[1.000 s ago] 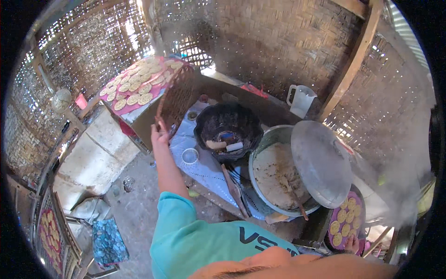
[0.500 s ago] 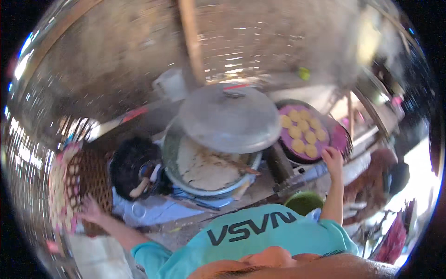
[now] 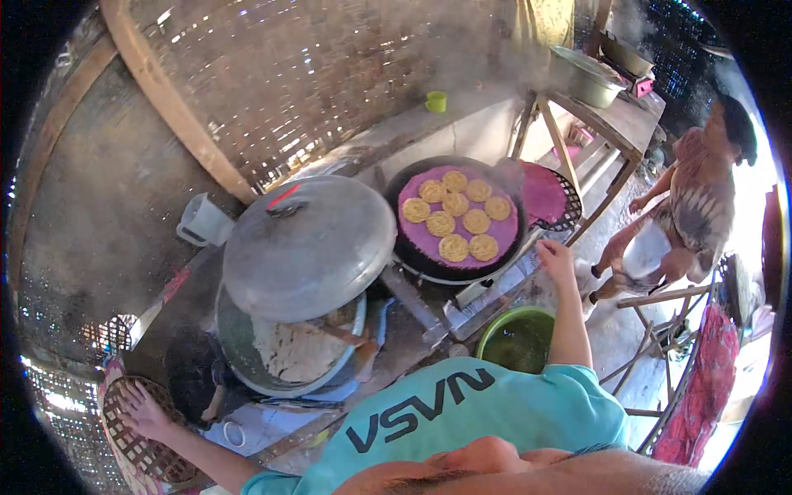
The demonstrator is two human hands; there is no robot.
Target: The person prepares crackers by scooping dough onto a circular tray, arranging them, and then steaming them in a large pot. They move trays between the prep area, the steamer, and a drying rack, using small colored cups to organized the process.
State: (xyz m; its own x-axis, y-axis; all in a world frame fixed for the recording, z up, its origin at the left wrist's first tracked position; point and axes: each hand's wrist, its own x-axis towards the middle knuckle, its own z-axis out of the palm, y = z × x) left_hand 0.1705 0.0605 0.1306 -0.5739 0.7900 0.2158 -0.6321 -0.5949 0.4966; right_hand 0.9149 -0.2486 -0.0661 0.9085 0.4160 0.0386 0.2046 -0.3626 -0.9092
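My left hand (image 3: 145, 412) lies with fingers spread on a brown open-weave basket (image 3: 153, 452) at the lower left. Pale pieces on pink sheeting lie along the basket's side. At the right, my right hand (image 3: 554, 257) is raised beside the lower right rim of a wide black pan (image 3: 401, 247), its fingers drawn together; what they hold, if anything, cannot be made out. Inside the pan a round purple sheet (image 3: 417, 235) carries several round yellow patterned cakes (image 3: 454, 204). Between my hands stands a large tub (image 3: 360, 318) of whitish flour-like stuff (image 3: 289, 351), partly covered by a tilted metal lid (image 3: 309, 247).
A green bucket (image 3: 487, 334) stands below the pan. Behind the pan are a purple sheet on a woven tray (image 3: 549, 198) and a wooden table (image 3: 615, 124) with a basin (image 3: 598, 88). Another person (image 3: 701, 190) is at the right. A white jug (image 3: 206, 221) stands far left.
My view has turned right, bringing the far table and the other person into clearer sight. My left hand has reached farther over the basket. My right hand stays beside the pan.
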